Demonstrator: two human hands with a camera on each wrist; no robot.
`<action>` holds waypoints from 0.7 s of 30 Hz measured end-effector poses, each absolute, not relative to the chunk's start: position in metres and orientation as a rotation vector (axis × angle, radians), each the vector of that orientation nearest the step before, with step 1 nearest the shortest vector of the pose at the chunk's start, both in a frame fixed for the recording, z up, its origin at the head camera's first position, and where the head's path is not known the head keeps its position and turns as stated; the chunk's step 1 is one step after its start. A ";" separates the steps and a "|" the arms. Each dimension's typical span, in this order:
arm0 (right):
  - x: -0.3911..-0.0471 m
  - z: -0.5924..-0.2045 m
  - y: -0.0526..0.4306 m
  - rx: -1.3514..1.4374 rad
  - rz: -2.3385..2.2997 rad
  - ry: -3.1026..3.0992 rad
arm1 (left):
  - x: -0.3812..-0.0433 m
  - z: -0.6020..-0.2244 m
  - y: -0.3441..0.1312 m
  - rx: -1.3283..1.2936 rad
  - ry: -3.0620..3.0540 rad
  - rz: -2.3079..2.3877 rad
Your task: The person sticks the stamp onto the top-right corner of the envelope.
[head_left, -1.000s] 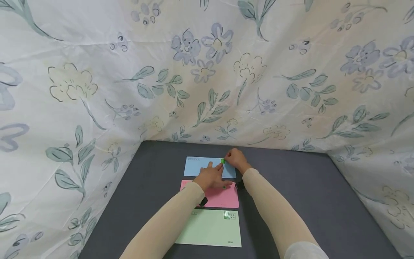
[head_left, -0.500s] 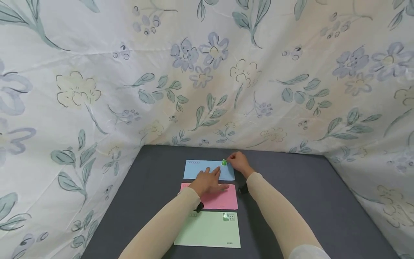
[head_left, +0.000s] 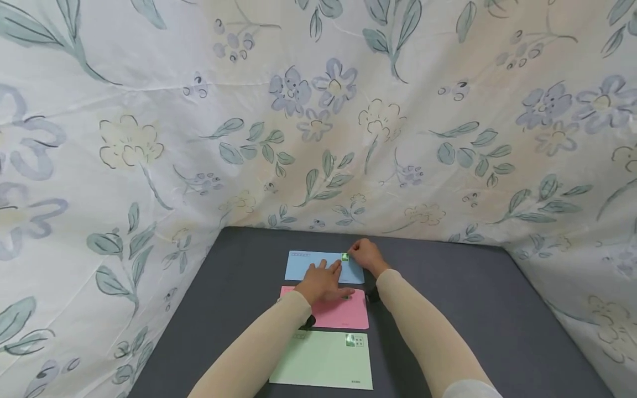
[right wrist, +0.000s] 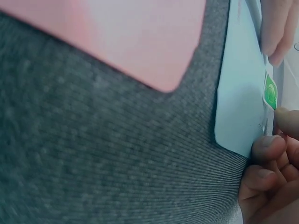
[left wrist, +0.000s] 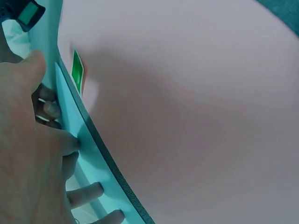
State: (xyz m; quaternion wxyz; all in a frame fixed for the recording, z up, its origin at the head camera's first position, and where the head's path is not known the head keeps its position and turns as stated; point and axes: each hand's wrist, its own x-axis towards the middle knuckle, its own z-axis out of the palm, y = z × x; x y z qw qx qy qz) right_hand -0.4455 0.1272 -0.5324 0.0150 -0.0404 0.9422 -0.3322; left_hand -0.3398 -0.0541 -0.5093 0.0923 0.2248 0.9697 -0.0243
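Observation:
A blue envelope [head_left: 300, 266] lies farthest from me, and a small green stamp [head_left: 345, 256] is at its upper right. My right hand [head_left: 367, 255] pinches the stamp's edge between thumb and finger; in the right wrist view a fingertip [right wrist: 286, 120] meets its corner. My left hand [head_left: 320, 282] lies with fingers spread, fingertips on the blue envelope and thumb over the pink envelope [head_left: 343, 315]. In the left wrist view another green stamp [left wrist: 77, 72] shows on the pink envelope near my thumb.
Nearest me is a light green envelope [head_left: 323, 362] with a green stamp [head_left: 350, 340] at its upper right. All three envelopes lie in a column on a dark grey table [head_left: 448, 309]. Floral cloth [head_left: 318, 121] hangs behind and at the sides.
The stamp at the blue envelope looked slightly tilted half a second ago and now sits straighter. Both hands stay nearly in place; the head view has shifted a little.

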 end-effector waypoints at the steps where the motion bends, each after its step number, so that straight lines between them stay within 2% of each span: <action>1: -0.446 -0.533 0.127 -0.128 -1.025 2.932 | -0.341 -0.510 -0.054 0.662 2.876 -0.076; 21: -0.445 -0.535 0.116 -0.021 -0.933 2.997 | -0.345 -0.507 -0.054 0.689 2.876 -0.054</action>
